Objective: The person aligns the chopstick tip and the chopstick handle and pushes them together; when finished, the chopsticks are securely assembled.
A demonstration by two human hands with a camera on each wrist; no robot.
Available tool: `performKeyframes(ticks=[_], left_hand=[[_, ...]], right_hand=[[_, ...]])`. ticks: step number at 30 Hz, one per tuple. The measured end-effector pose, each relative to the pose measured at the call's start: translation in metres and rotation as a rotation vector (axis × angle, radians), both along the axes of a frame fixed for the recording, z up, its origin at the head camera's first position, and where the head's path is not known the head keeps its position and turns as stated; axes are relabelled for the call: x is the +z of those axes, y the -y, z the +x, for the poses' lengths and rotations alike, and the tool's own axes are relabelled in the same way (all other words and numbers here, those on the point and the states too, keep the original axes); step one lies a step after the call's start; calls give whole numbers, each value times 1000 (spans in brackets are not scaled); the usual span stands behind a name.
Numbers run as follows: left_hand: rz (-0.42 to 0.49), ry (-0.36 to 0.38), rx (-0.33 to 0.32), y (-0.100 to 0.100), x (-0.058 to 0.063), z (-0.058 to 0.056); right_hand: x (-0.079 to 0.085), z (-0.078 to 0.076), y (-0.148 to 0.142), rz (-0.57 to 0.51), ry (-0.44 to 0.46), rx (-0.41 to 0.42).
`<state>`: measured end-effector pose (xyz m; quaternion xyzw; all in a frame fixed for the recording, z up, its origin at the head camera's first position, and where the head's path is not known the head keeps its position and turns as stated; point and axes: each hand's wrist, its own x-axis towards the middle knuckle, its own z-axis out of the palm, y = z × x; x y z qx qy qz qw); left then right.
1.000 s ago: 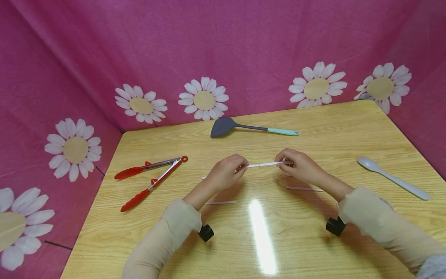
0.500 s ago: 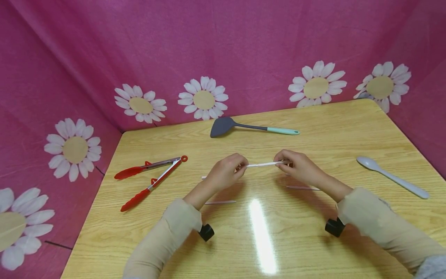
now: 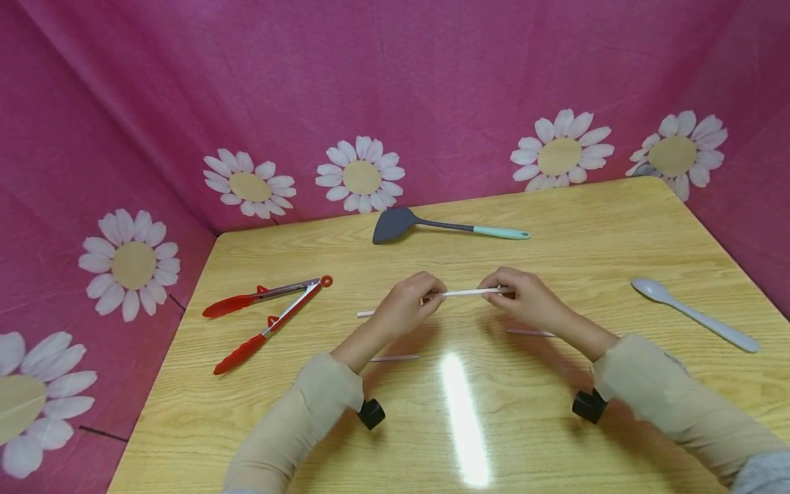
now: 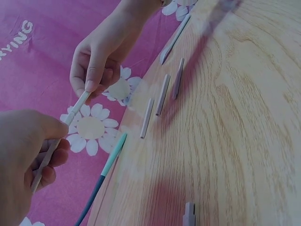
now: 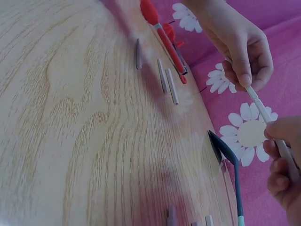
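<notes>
My left hand point(image 3: 407, 305) and right hand point(image 3: 524, 295) face each other above the middle of the wooden table, fingertips a short way apart. A slim white stick piece point(image 3: 452, 293) is pinched between the left thumb and fingers. Its rear part runs under the left fingers in the left wrist view. The right hand pinches a second white stick piece point(image 5: 263, 112), also between thumb and curled fingers. Both pieces lie end to end in one nearly level line, and a fine seam shows where they meet. Each palm hides part of its piece.
Loose pale sticks, such as one stick point(image 3: 395, 358) at left and another stick point(image 3: 531, 333) at right, lie below the hands. Red-tipped tongs point(image 3: 271, 322) lie spread at left. A dark turner with a mint handle point(image 3: 501, 232) lies behind, and a pale spoon point(image 3: 697, 315) at right.
Both hands have come slightly closer together. The narrow neck visible between the stick pieces a second ago has closed to a thin seam. Tongs, turner and spoon have stayed put.
</notes>
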<state>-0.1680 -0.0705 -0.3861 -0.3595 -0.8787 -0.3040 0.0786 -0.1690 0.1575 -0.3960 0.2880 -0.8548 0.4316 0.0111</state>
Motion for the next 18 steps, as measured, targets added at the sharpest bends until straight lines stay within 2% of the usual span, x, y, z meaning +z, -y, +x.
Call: performKeyframes(ticks=[5, 9, 18], left_hand=[[34, 8, 30, -2, -1, 1], [44, -13, 44, -3, -1, 0], [75, -36, 38, -3, -1, 1]], right_hand=[[1, 1, 2, -6, -11, -7], [2, 1, 4, -19, -49, -14], [5, 2, 7, -29, -92, -10]])
